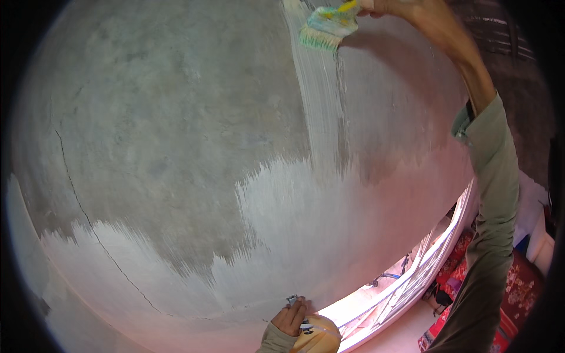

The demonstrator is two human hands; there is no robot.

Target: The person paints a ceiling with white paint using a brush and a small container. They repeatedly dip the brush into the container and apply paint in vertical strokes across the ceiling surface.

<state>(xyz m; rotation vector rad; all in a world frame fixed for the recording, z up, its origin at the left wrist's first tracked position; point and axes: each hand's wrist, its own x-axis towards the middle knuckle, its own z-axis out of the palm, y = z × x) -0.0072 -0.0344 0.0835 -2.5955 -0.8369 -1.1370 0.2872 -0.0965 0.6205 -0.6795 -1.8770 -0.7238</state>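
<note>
Our green sleeve (497, 194) reached up; our right hand (388, 7) had its grip clamped on the brush (331, 25) at the upper wall (176, 117), presumably to press its bristles (319, 40) there; our left hand (288, 319) bent beside a yellow rounded object (321, 339), its grip we couldn't tell.

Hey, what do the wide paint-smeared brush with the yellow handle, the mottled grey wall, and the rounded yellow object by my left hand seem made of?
Brush: handle probably plastic, judging by its bright, even yellow; bristle fibre unclear under the paint.
Wall: likely cement plaster, matte, with cloudy patches and a thin crack.
Yellow object: perhaps plastic, from its smooth curve.
</note>
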